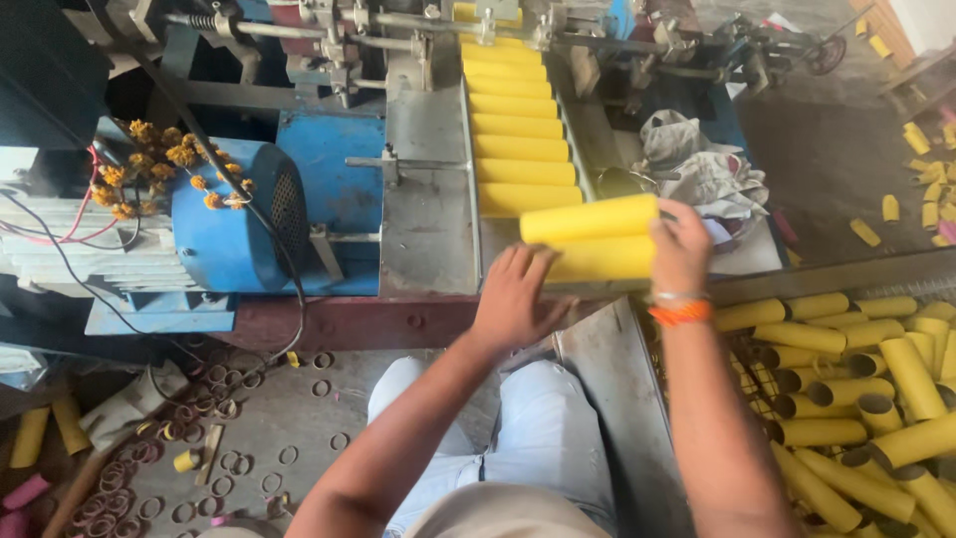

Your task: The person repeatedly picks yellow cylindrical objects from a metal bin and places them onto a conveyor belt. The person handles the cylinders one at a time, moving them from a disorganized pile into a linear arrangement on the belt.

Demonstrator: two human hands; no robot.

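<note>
Two yellow cardboard tubes (pixel 590 221) lie across the near end of a metal chute (pixel 428 214), held between my hands. My left hand (pixel 513 295) presses against their left ends with fingers spread. At their right ends, my right hand (pixel 681 246) grips them; it wears an orange thread and a bangle at the wrist. Behind them a row of several more yellow tubes (pixel 520 125) lies on the chute, running back toward the machine.
A blue motor (pixel 231 221) with dried marigold flowers sits to the left. A bin of several yellow tubes (pixel 856 389) stands at the right. Crumpled cloth (pixel 697 164) lies beside the chute. Cardboard rings (pixel 214 438) litter the floor near my knees.
</note>
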